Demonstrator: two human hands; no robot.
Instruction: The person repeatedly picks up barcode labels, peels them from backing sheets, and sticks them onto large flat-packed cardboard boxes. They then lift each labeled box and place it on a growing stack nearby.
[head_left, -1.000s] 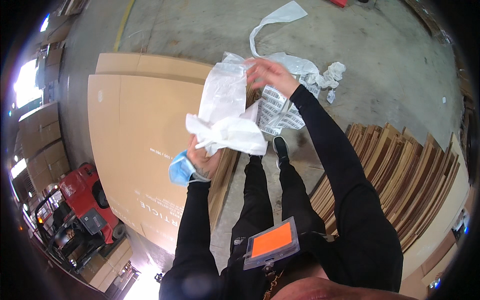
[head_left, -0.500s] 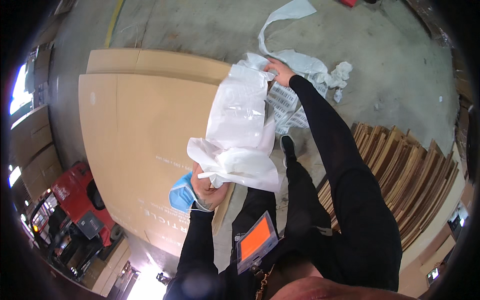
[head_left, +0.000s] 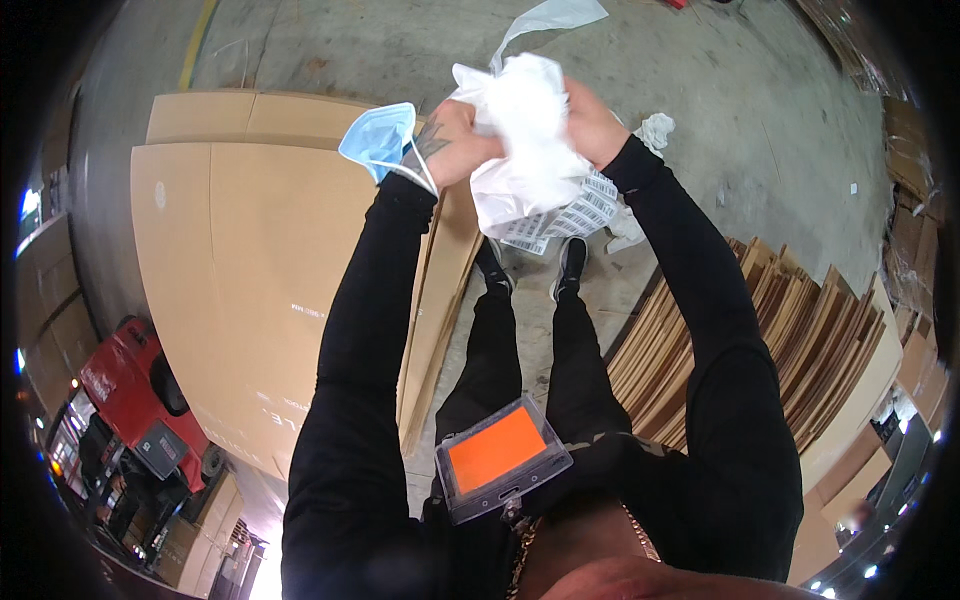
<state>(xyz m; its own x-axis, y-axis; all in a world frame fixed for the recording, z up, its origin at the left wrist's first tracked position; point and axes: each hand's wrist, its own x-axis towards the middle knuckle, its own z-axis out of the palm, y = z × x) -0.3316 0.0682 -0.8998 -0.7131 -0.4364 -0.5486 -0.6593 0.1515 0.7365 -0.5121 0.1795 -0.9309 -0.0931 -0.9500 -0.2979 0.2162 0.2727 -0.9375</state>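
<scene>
While we look down, our badge holder (head_left: 503,458) with its orange card hangs close to our chest. Below it we see our two legs in black and our shoes (head_left: 532,266) on the grey floor (head_left: 740,110).

Both our arms in black sleeves stretch out in front of us and come together up high. Our left hand (head_left: 455,145) grips the left side of a bunched white plastic bag (head_left: 525,140), with the fingers curled shut into it. A blue face mask (head_left: 380,140) hangs off this wrist by its loop. Our right hand (head_left: 592,125) squeezes the right side of the bag, its fingers pressed tight into the plastic too. The bag is scrunched up into a ball between both hands, in the air above our shoes. A white label with black stripes (head_left: 565,218) hangs under it. We cannot tell if anything is inside the bag.

To our left lie big flat cardboard sheets (head_left: 240,250). To our right, more folded cardboard (head_left: 790,330) leans in a stack. Farther off, loose white plastic (head_left: 550,18) lies on the floor. A red cart (head_left: 130,400) stands down at the left.
</scene>
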